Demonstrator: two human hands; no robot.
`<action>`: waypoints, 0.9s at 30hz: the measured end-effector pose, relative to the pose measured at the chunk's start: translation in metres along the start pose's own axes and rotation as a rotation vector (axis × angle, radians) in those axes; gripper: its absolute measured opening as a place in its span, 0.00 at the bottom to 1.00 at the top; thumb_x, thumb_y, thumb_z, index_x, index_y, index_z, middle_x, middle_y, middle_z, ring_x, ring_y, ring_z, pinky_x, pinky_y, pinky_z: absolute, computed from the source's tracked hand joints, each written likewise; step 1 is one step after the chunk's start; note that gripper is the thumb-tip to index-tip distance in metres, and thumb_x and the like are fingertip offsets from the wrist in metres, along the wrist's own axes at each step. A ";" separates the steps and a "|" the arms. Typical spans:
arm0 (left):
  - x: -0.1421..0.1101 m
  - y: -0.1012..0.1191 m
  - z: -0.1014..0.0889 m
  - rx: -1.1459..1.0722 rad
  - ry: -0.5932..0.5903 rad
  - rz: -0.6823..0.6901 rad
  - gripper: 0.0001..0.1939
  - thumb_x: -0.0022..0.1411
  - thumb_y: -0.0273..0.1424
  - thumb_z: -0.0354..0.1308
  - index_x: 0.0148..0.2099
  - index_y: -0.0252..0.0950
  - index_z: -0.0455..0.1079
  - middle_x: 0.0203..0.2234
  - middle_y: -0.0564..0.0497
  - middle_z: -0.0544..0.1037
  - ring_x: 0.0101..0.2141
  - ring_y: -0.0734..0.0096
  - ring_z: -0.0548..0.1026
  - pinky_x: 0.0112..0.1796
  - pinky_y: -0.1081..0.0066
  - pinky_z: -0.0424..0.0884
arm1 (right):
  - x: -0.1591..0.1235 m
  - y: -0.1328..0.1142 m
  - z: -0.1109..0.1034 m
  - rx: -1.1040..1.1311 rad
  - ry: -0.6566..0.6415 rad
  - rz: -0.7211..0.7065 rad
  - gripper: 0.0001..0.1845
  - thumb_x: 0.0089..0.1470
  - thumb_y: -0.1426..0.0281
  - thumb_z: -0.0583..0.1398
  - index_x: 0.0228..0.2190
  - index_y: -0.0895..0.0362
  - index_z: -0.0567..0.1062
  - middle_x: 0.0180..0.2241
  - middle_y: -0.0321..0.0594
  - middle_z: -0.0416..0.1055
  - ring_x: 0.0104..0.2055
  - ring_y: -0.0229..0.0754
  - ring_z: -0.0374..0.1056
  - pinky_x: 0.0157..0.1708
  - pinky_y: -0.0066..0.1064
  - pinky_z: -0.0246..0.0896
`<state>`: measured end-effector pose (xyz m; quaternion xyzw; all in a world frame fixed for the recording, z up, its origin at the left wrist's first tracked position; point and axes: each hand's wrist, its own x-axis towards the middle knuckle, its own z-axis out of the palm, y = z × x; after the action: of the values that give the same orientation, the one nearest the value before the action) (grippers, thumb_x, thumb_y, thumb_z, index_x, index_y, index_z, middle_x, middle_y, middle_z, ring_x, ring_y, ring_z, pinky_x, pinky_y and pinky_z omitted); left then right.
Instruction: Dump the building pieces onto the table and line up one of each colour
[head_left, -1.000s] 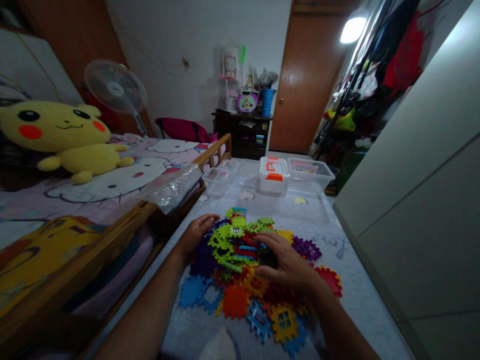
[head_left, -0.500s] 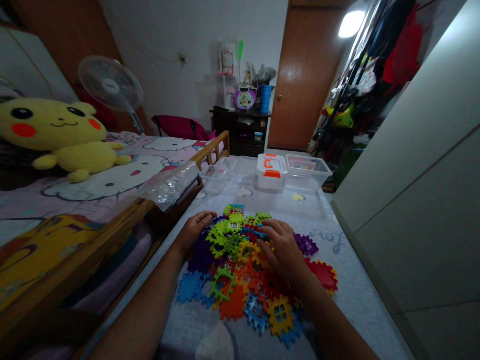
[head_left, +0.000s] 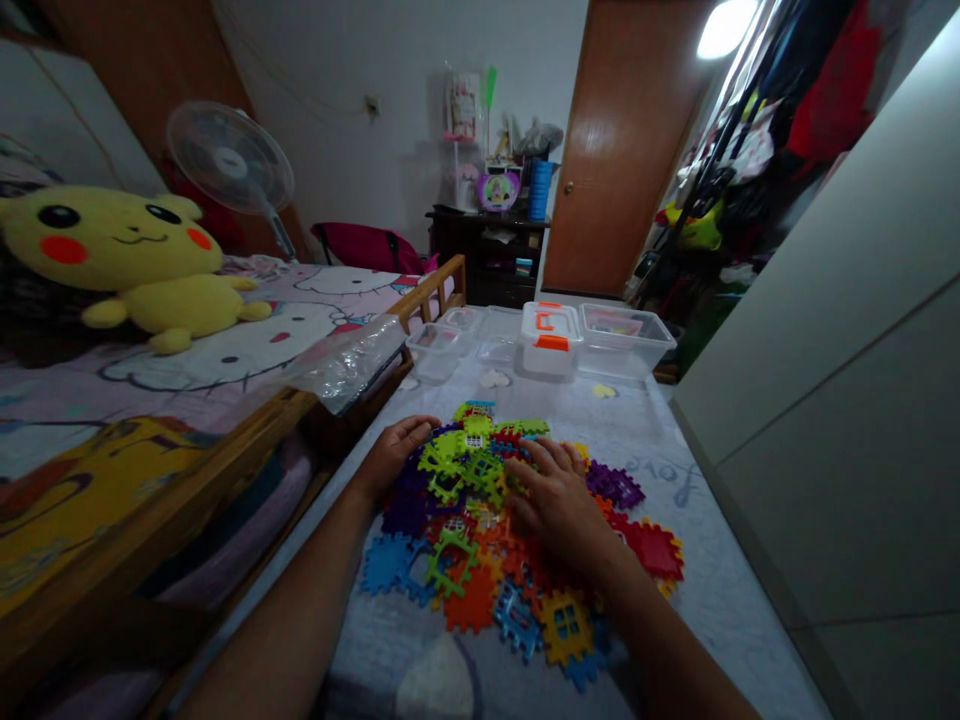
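Observation:
A heap of flat, notched plastic building pieces (head_left: 456, 560) in many colours is spread over the bed sheet in front of me. My left hand (head_left: 397, 455) rests at the left edge of the heap, beside dark purple pieces (head_left: 409, 505), its fingers stretched out. Over the middle of the heap lies my right hand (head_left: 559, 490), fingers spread and touching the pieces, with yellow ones under the fingertips. Green pieces (head_left: 446, 455) sit between the hands. Nearer to me are a yellow window piece (head_left: 566, 625) and a blue one (head_left: 517, 618).
Beyond the heap stand a lidded clear box with orange latches (head_left: 551, 355) and open clear bins (head_left: 626, 350). A wooden rail (head_left: 255, 450) runs along the left, with crinkled plastic wrap (head_left: 360, 355) over it. A white cabinet (head_left: 840, 400) borders the right.
My right hand has moved slightly left and toward me across the heap, and yellow pieces near its fingers have shifted. My left hand stays at the heap's edge. The view has tilted slightly.

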<state>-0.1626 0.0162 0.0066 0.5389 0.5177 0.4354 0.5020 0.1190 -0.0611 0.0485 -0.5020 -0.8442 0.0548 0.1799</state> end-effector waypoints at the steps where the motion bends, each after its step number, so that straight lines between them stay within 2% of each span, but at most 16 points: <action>1: 0.000 0.000 0.000 0.006 0.000 0.002 0.29 0.53 0.53 0.62 0.46 0.35 0.76 0.42 0.46 0.82 0.41 0.56 0.78 0.42 0.64 0.71 | 0.001 0.004 -0.001 0.014 0.015 0.009 0.18 0.59 0.69 0.61 0.51 0.48 0.74 0.61 0.44 0.66 0.64 0.57 0.56 0.62 0.58 0.47; 5: -0.003 0.004 0.001 0.036 -0.007 0.001 0.29 0.54 0.53 0.61 0.47 0.34 0.76 0.40 0.47 0.81 0.39 0.58 0.77 0.40 0.66 0.71 | 0.002 0.022 -0.009 0.128 0.054 0.014 0.14 0.61 0.71 0.58 0.48 0.53 0.76 0.55 0.47 0.71 0.59 0.52 0.63 0.59 0.51 0.56; 8: -0.004 0.005 0.001 0.079 0.010 0.022 0.29 0.55 0.52 0.60 0.48 0.34 0.75 0.40 0.47 0.81 0.38 0.59 0.77 0.40 0.66 0.70 | -0.004 0.033 -0.027 0.188 0.066 0.041 0.14 0.61 0.71 0.57 0.48 0.55 0.75 0.52 0.48 0.73 0.56 0.49 0.67 0.57 0.48 0.60; 12: -0.003 0.003 -0.001 0.157 0.073 0.080 0.28 0.57 0.51 0.58 0.48 0.33 0.75 0.42 0.45 0.80 0.42 0.56 0.76 0.44 0.65 0.70 | -0.029 0.033 -0.054 0.195 0.009 0.080 0.13 0.61 0.69 0.57 0.47 0.54 0.75 0.50 0.46 0.73 0.53 0.49 0.68 0.54 0.47 0.64; 14: -0.003 0.004 -0.001 0.234 0.127 0.136 0.28 0.58 0.50 0.57 0.48 0.33 0.75 0.44 0.45 0.80 0.45 0.54 0.76 0.47 0.62 0.69 | -0.049 0.027 -0.061 0.187 -0.050 0.078 0.13 0.59 0.69 0.59 0.46 0.52 0.75 0.50 0.46 0.72 0.52 0.50 0.68 0.52 0.46 0.66; 16: -0.005 0.010 0.000 0.353 0.182 0.243 0.26 0.59 0.48 0.56 0.49 0.34 0.75 0.47 0.44 0.78 0.49 0.52 0.74 0.53 0.60 0.66 | -0.070 0.020 -0.061 0.165 -0.109 0.068 0.20 0.54 0.68 0.63 0.50 0.51 0.73 0.52 0.46 0.70 0.53 0.51 0.67 0.52 0.45 0.67; 18: -0.011 0.022 0.004 0.490 0.184 0.377 0.23 0.60 0.47 0.56 0.49 0.35 0.75 0.51 0.43 0.76 0.53 0.52 0.71 0.58 0.58 0.61 | -0.090 0.013 -0.054 0.122 -0.147 0.047 0.33 0.50 0.66 0.66 0.57 0.49 0.68 0.58 0.47 0.66 0.59 0.54 0.63 0.55 0.47 0.65; 21: -0.034 0.045 0.018 0.675 0.004 0.513 0.25 0.60 0.49 0.56 0.52 0.40 0.74 0.57 0.44 0.71 0.60 0.49 0.64 0.62 0.52 0.55 | -0.112 0.007 -0.038 0.050 -0.174 0.005 0.48 0.45 0.59 0.70 0.65 0.46 0.59 0.67 0.48 0.53 0.67 0.62 0.51 0.60 0.55 0.58; 23: -0.059 0.057 0.032 0.787 -0.181 0.547 0.33 0.56 0.54 0.59 0.59 0.43 0.70 0.63 0.44 0.65 0.65 0.44 0.56 0.63 0.46 0.50 | -0.118 0.006 -0.026 0.012 -0.172 -0.019 0.55 0.42 0.55 0.71 0.67 0.46 0.54 0.70 0.48 0.45 0.69 0.65 0.43 0.61 0.59 0.52; 25: -0.087 0.059 0.048 0.864 -0.314 0.598 0.44 0.50 0.59 0.62 0.65 0.47 0.64 0.67 0.43 0.58 0.67 0.40 0.50 0.63 0.41 0.47 | -0.120 0.006 -0.016 -0.018 -0.151 -0.040 0.57 0.42 0.52 0.70 0.67 0.46 0.52 0.70 0.48 0.43 0.70 0.66 0.40 0.62 0.61 0.48; 27: -0.114 0.051 0.063 0.936 -0.439 0.639 0.53 0.46 0.62 0.63 0.69 0.49 0.55 0.70 0.41 0.52 0.68 0.37 0.47 0.62 0.36 0.46 | -0.118 0.008 -0.007 -0.041 -0.128 -0.060 0.52 0.46 0.52 0.68 0.67 0.45 0.53 0.70 0.49 0.45 0.70 0.64 0.40 0.63 0.61 0.46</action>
<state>-0.1035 -0.1012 0.0551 0.9084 0.3511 0.1696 0.1511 0.1790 -0.1601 0.0240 -0.4755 -0.8696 0.0643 0.1167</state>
